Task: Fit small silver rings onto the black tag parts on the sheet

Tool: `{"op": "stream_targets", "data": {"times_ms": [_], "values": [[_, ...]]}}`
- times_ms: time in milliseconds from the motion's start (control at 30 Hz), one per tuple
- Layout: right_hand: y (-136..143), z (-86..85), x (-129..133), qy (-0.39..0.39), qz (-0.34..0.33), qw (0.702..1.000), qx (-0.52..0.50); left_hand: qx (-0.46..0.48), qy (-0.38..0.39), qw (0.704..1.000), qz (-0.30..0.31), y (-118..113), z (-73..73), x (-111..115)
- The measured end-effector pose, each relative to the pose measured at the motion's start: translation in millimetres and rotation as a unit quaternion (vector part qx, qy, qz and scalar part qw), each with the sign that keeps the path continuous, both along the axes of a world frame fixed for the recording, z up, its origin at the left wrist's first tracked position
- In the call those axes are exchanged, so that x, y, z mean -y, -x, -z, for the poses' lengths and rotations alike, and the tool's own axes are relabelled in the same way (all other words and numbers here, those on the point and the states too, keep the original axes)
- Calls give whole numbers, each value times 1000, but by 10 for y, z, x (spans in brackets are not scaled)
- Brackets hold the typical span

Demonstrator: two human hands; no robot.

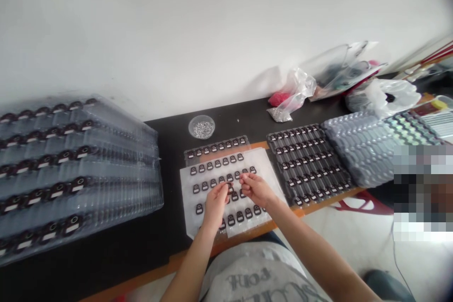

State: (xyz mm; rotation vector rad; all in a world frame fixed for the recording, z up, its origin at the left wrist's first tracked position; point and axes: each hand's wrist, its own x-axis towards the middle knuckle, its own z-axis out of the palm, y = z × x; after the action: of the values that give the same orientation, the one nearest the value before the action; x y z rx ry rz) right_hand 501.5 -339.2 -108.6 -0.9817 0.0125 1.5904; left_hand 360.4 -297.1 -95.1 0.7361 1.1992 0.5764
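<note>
Over the white sheet (187, 193), my left hand (215, 200) pinches a small dark part with a pale label, one of the kind laid out in rows below. Close beside it on the right, my right hand (257, 189) has its thumb and fingertips pressed together. Whatever is between those fingertips is too small to make out. Rows of the same small dark parts (231, 220) cover the sheet, some hidden under my hands. Behind the sheet, a clear tray (186, 159) shows another row of them.
At the left rises a tall stack of clear trays (123, 165) with dark parts. A round dish (201, 127) holds tiny silvery pieces. To the right lie a filled tray (309, 165), more clear trays (361, 151) and plastic bags (295, 89). A blurred-out person (421, 193) is far right.
</note>
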Motion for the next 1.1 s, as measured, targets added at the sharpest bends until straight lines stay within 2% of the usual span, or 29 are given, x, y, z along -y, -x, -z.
{"op": "stream_targets", "data": {"times_ms": [300, 600, 733, 833, 933, 1000, 1100], "values": [[-3, -147, 30, -25, -29, 999, -3, -10, -16, 1000, 13, -28, -15, 23], [-12, -166, 55, -55, -35, 997, -43, -19, -46, 998, 36, -47, -94, 35], [-10, -182, 57, -63, -47, 997, -23, -30, -58, 997, 43, -32, -91, 36], [25, -209, 66, -68, -50, 995, 59, -46, -84, 994, 57, -26, -76, 43], [76, -228, 78, -57, -63, 972, 220, -71, -126, 987, 68, -34, -48, 56], [108, -226, 82, -59, -71, 934, 345, -86, -150, 983, 70, -45, -29, 62], [141, -212, 82, -86, -64, 855, 507, -99, -178, 977, 68, -61, -10, 68]]}}
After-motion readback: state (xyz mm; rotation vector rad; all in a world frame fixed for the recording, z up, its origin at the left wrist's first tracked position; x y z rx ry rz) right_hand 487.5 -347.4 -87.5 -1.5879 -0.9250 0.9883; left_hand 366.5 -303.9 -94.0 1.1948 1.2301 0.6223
